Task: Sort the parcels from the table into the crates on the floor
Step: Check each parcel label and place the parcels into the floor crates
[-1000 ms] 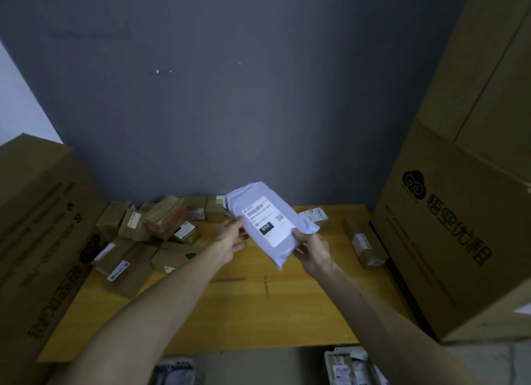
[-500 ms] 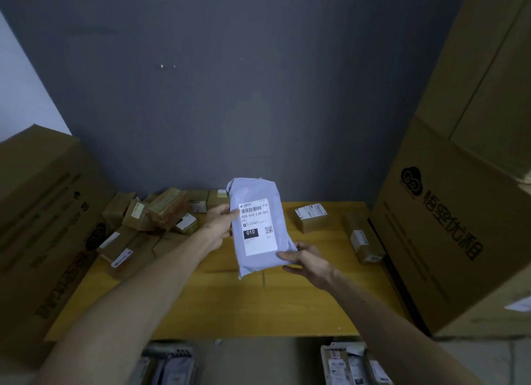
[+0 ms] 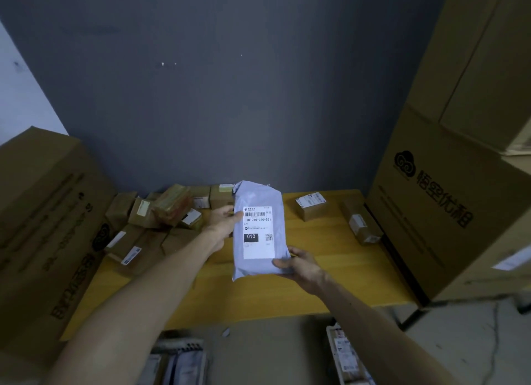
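From the head view, the grey mailer (image 3: 260, 200) stands upright in mid-frame, lifted clear of the yellow worktop (image 3: 287, 295), its white label (image 3: 257, 235) facing the camera with the code 010 readable. The left hand (image 3: 222, 226) grips the mailer's upper left edge, its fingers (image 3: 234, 215) curled round with the thumb on the front. The right hand (image 3: 300, 265) pinches the lower right corner, thumb in front and the rest hidden behind. Left of centre, a heap of brown boxes (image 3: 161, 218) lies on the worktop. Along the bottom edge, a crate (image 3: 178, 361) at lower left and a second crate (image 3: 343, 353) at lower right show below the worktop's front edge, each holding parcels. The step in hand looks like reading the label to choose a crate. The risks, as I judge them, are these. The mailer seems soft and slick (a plastic bag, by the look), so freeing one hand could let it fold or slide out of a corner pinch. A misread code would send it to the wrong crate. Both crates are largely hidden by worktop and arms, so a blind drop could catch a rim or land on the floor between them.
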